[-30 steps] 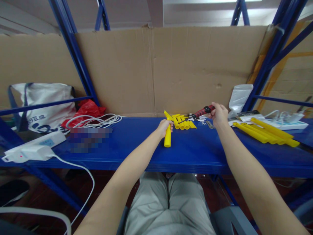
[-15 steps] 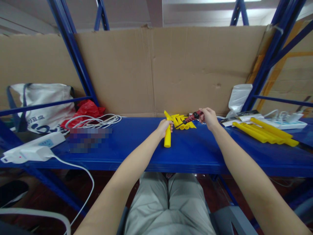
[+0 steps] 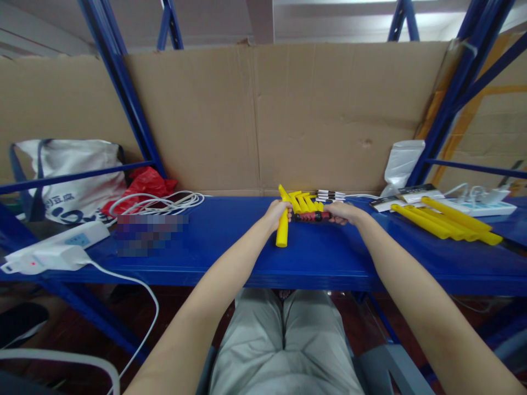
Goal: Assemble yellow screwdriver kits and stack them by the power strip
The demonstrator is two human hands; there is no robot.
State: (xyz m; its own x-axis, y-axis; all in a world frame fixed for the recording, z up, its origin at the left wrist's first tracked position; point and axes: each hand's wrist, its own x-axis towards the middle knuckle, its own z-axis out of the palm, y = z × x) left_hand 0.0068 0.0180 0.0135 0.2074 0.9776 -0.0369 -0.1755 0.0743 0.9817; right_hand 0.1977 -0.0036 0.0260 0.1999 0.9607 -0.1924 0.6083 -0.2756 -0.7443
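Note:
My left hand (image 3: 275, 213) is closed around a yellow tube-like piece (image 3: 282, 237). The piece's slanted upper end and round lower end stick out of the fist. My right hand (image 3: 341, 212) grips the end of a screwdriver (image 3: 312, 216) with a red and black handle. The tool lies nearly level and points left at the yellow piece; its tip is hidden or too small to see by my left fingers. Just behind the screwdriver several more yellow pieces (image 3: 302, 201) lie in a slanting row on the blue shelf (image 3: 230, 236).
Small black-and-white sticks (image 3: 330, 195) lie at the back. Several long yellow tubes (image 3: 448, 224) rest on the right, near a white power strip (image 3: 486, 207). On the left are coiled white cable (image 3: 177, 204), a red bag (image 3: 150, 184), a cloth bag (image 3: 82, 170) and another power strip (image 3: 61, 244).
My right hand has come down and slightly left, bringing the screwdriver from a slant to nearly level. The black-and-white sticks behind now show. My left hand stays almost in place.

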